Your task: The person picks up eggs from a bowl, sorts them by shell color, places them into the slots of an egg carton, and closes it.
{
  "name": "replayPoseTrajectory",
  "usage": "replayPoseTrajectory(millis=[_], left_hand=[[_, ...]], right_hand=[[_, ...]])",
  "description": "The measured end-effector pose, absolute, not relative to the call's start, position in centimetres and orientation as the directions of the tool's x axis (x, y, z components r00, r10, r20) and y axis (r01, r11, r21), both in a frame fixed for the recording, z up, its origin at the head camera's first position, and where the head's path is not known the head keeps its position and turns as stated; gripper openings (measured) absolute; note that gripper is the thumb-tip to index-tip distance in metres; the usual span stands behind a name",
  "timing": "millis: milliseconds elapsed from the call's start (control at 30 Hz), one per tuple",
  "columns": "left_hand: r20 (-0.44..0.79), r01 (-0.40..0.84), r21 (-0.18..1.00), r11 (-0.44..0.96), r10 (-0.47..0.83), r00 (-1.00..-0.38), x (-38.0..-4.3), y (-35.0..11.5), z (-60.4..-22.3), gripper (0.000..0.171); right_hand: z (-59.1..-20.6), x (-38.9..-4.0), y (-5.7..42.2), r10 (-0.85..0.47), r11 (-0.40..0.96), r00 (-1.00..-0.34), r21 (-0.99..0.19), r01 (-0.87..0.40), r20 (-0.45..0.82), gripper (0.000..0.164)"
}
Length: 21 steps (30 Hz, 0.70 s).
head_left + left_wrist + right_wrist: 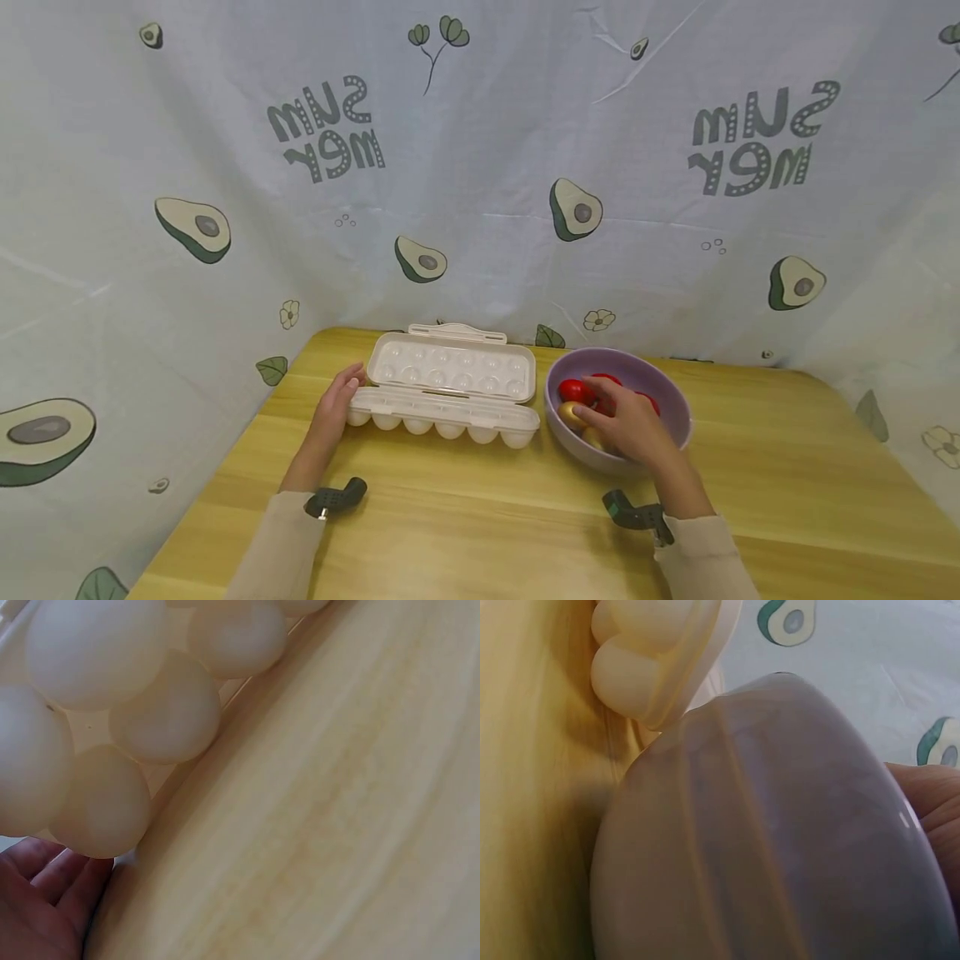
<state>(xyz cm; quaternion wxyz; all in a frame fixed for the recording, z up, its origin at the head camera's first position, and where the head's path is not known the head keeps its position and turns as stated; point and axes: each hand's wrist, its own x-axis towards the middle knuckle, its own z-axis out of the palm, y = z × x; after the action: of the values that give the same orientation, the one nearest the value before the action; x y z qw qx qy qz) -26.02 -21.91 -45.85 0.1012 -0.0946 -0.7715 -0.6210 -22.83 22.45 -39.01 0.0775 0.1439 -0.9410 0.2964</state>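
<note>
A cream plastic egg carton [450,414] stands with its lid [452,367] folded back, its rounded egg cups [166,709] bulging below the tray's edge. At the carton's left end, my left hand [335,406] rests against the side with its fingers extended. My right hand [626,421] reaches over the front rim into a purple bowl [667,385] of red and gold eggs. Its thumb lies over a gold egg [567,419] and its forefinger is at a red egg [574,390], with thumb and forefinger apart. The other fingertips are hidden by the hand.
Carton and bowl stand side by side near the back of a wooden table [465,525]. Behind them hangs a pale curtain [495,175] printed with avocados. Dark wrist mounts [335,497] are strapped at both sleeves.
</note>
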Motion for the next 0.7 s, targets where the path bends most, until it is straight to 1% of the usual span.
replayPoseTrajectory(millis=[200,500,700], left_hand=[[0.265,0.266,0.943,0.198,0.034,-0.964,-25.81,-21.88,-45.86,0.052],[0.274,0.275,0.949,0.155,0.025,-0.961,-25.34,-22.03,-45.79,0.045],[0.311,0.309,0.941,0.135,0.008,-0.95,-25.37,-21.47,-45.68,0.042]], right_hand=[[-39.14,-22.89,22.22,-0.229,0.785,-0.949,-0.536,-0.311,0.215,0.05],[-39.47,-22.87,21.98,-0.241,0.776,-0.944,-0.541,-0.326,0.224,0.048],[-39.31,-22.86,22.13,-0.231,0.786,-0.948,-0.533,-0.314,0.218,0.048]])
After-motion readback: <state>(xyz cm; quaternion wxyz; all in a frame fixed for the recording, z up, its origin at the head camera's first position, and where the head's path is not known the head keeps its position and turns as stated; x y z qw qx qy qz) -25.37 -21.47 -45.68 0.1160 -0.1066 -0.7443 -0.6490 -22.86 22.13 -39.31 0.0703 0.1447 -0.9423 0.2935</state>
